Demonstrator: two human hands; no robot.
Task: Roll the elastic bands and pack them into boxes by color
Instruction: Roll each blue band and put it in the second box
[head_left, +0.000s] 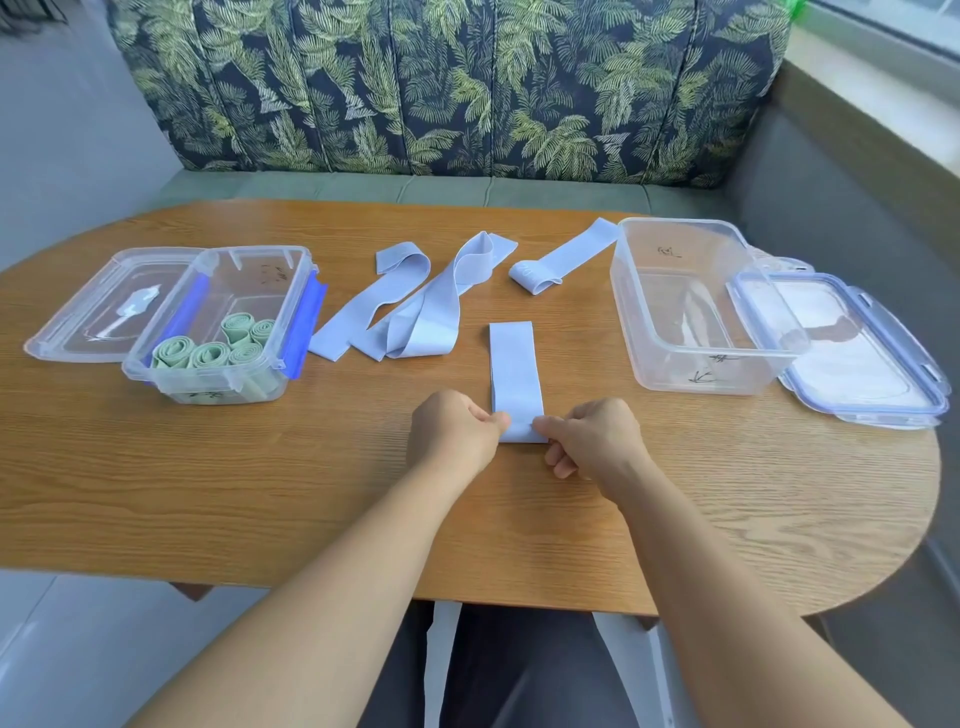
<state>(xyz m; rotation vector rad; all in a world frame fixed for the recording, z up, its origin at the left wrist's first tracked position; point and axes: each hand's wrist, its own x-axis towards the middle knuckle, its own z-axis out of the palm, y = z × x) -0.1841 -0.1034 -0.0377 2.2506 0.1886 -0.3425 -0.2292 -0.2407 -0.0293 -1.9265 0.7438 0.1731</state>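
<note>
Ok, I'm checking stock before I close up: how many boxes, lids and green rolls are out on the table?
Clear boxes: 2
Lids: 2
Green rolls: 5 seen from above
Total: 9

Head view, one person, seen from their own viewpoint. Left hand (452, 431) and right hand (597, 441): both bare. Left forearm (332, 571) and right forearm (727, 582): uncovered along the whole visible length, from wrist to frame edge; any sleeve would start beyond the frame. One nail shows on the right hand's fingers (563, 467): short and plain. The other nails are too small or turned away to tell. Lower body: dark trousers (519, 670), near black, smooth-looking fabric. The area is too dim to make out weave or seams.
</note>
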